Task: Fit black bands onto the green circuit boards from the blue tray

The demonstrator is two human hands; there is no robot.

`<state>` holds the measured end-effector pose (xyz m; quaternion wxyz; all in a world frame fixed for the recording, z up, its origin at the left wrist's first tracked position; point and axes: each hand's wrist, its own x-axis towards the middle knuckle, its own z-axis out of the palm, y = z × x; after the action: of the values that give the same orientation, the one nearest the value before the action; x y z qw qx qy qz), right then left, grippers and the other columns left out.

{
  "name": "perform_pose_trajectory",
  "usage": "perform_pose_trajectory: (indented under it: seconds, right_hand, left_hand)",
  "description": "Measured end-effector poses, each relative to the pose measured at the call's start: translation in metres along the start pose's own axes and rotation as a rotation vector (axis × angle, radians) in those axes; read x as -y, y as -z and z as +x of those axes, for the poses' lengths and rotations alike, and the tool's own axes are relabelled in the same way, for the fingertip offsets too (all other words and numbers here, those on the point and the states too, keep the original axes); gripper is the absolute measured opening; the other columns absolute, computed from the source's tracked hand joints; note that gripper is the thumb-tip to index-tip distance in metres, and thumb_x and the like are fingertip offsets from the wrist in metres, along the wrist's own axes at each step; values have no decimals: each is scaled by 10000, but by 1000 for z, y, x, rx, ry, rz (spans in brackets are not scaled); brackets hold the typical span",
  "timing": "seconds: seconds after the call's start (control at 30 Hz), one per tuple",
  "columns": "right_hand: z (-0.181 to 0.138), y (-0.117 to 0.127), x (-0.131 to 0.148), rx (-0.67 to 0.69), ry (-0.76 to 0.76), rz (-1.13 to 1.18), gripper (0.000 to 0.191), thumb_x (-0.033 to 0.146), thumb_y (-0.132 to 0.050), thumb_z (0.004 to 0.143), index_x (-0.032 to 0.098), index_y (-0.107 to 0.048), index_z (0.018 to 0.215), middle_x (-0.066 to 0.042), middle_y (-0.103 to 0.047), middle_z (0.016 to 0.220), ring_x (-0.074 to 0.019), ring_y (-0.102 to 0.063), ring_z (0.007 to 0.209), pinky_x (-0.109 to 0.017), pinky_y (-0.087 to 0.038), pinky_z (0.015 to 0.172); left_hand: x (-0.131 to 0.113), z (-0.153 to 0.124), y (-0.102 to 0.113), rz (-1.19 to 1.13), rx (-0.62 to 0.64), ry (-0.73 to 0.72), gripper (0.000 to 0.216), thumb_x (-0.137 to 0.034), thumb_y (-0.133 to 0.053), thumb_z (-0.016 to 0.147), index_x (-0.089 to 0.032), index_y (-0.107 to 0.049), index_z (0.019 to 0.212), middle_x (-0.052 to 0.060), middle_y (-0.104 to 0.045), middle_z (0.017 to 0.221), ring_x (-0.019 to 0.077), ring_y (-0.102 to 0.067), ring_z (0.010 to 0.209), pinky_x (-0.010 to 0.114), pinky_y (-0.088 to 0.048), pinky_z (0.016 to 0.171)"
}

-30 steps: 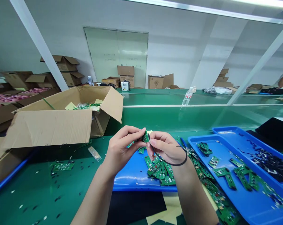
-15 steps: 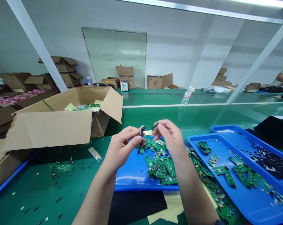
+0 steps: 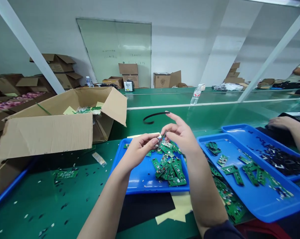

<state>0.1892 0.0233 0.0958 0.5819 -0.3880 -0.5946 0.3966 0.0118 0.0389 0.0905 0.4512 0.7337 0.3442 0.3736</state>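
Note:
Over the near blue tray (image 3: 145, 192), my left hand (image 3: 140, 147) pinches a small green circuit board (image 3: 162, 137) held tilted between thumb and fingers. My right hand (image 3: 181, 136) meets it from the other side, its thumb and bent fingers closed at the board's upper end. The right index finger is stretched out, and a thin curved black strip (image 3: 154, 115) reaches leftward in the air from its tip; whether it sticks there I cannot tell. A heap of green circuit boards (image 3: 171, 171) lies in the tray below both hands.
To the right stand a blue tray with scattered boards (image 3: 264, 212) and another with black parts (image 3: 239, 127). A co-worker's hand (image 3: 280, 122) is beyond them. An open carton (image 3: 47, 132) stands at left; a water bottle (image 3: 196, 94) stands behind. Small scraps litter the left tabletop.
My right hand has come in to the board, its index finger now extended with the black strip at its tip. A co-worker's hand has appeared at right. The view has shifted slightly.

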Motion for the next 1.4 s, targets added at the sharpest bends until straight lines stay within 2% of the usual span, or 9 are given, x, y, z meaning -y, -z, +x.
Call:
perform_pose_trajectory:
  seconds: [0.13,0.23,0.4,0.67,0.87,1.0,1.2,1.3,1.4]
  right_hand:
    - [2,74,-25,-217,-177,-476,746,98,-529,651,148,-376,1380,12,-638,699,-149,-561,611,-291,-465,626]
    - [-10,125,-48,-485,-315,-781,673,32,-544,631,81,-486,1299,-5,-605,597,-161,-520,558,-303,-423,602]
    - [-40,154,-67,-563,-341,-780,555,78,-521,725,27,-489,1277,-104,-642,667,-140,-483,437,-295,-349,442]
    - [-7,115,-56,-427,-296,-632,702,171,-586,750,118,-367,1415,-198,-624,1105,-82,-548,497,-244,-418,482]
    - [16,29,-36,-51,-264,-323,857,312,-616,792,196,-136,1492,-62,-670,965,-138,-649,665,-253,-522,582]
    - [14,-8,-32,4,-293,-109,853,333,-651,778,183,-183,1475,-6,-653,797,-130,-637,617,-249,-535,556]
    - [13,-11,-21,6,-180,193,892,227,-722,677,201,-245,1430,30,-644,777,-107,-611,596,-255,-558,550]
    - [9,-15,-13,-81,-98,241,883,245,-732,670,198,-259,1415,25,-644,780,-113,-610,622,-254,-560,541]
    - [5,-25,-8,-115,-54,260,846,260,-733,668,210,-292,1389,28,-641,786,-117,-609,642,-256,-566,539]
  left_hand:
    - [39,15,10,744,33,97,380,-391,-503,878,-173,-630,1162,125,-655,1139,271,-597,1079,366,-482,884]
    - [70,24,8,864,98,137,282,-250,-617,808,-125,-680,1052,164,-675,1079,321,-600,1069,406,-451,921]
    - [99,28,-7,946,172,108,226,-141,-623,783,-136,-682,1002,140,-674,1042,281,-605,1022,365,-456,899]
    - [100,27,-12,1022,135,126,169,-95,-556,785,-116,-717,832,141,-657,905,274,-597,944,381,-468,859]
    - [65,25,5,930,29,-16,261,-182,-447,900,-171,-694,984,93,-652,979,209,-612,956,308,-482,858]
    - [38,14,9,838,-114,-238,288,-203,-424,923,-224,-657,1092,86,-614,1057,212,-584,1005,341,-480,873]
    - [21,4,7,382,-369,-356,438,-237,-582,829,-250,-529,1264,110,-507,1243,239,-527,1132,407,-475,924]
    - [12,1,6,-21,-299,-201,697,-287,-682,746,-194,-387,1370,128,-543,1193,218,-588,1030,369,-519,854]
    - [1,-2,3,-307,-191,-74,542,-309,-707,726,-135,-547,1214,74,-651,918,159,-629,780,304,-539,728]
